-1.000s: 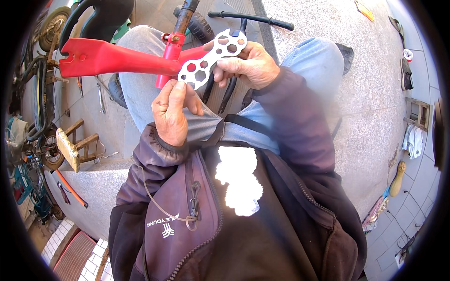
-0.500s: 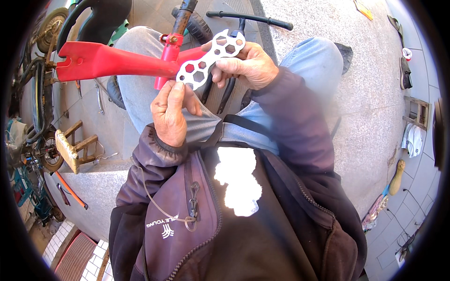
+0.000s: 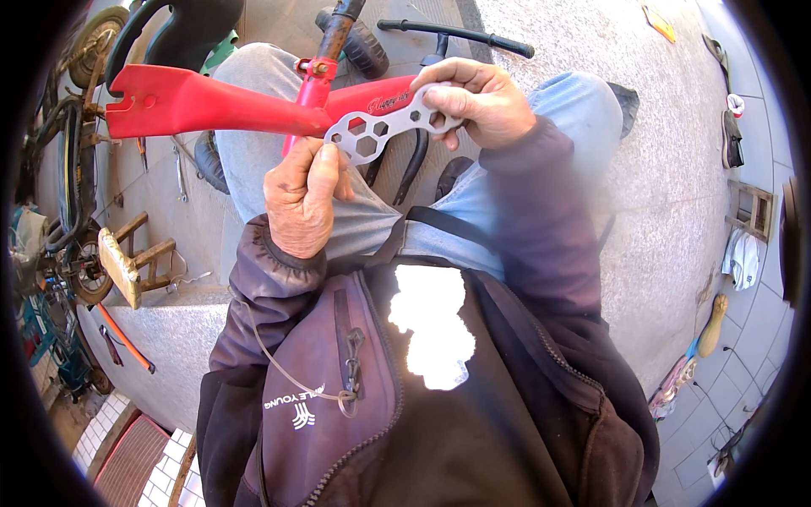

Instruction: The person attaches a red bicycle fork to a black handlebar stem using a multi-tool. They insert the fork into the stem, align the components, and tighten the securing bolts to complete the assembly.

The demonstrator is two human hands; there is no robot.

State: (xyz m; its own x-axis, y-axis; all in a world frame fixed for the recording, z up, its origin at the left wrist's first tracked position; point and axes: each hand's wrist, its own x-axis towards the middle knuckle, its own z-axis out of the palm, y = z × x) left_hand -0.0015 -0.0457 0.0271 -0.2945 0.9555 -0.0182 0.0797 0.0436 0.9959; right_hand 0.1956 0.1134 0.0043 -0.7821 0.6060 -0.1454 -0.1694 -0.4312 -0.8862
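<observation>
A flat silver multi-hole hex wrench (image 3: 369, 137) spans between my two hands in front of my knees. My left hand (image 3: 306, 190) pinches its left end between thumb and finger. At the other end, my right hand (image 3: 483, 103) grips it, the thumb lying over the face and covering part of the holes. Just behind the wrench lies a red bicycle frame (image 3: 203, 103), with a forked plate at its left end. A rusty dark post (image 3: 340, 29) rises from the frame's tube, where a red clamp with a bolt (image 3: 318, 69) sits around it.
A black handlebar (image 3: 456, 35) lies on the floor beyond my knees. To the left are a small wooden stool (image 3: 127, 258), a metal spanner (image 3: 180, 173) and an orange-and-black rod (image 3: 125, 338). Parked bikes (image 3: 72, 186) line the far left. Shoes (image 3: 731, 135) and a wooden stool (image 3: 750, 209) stand along the right wall.
The hex wrench has turned toward level and appears greyer. My right hand has shifted right and now holds its far end; my left hand has moved slightly left. The red frame sits a little higher in view.
</observation>
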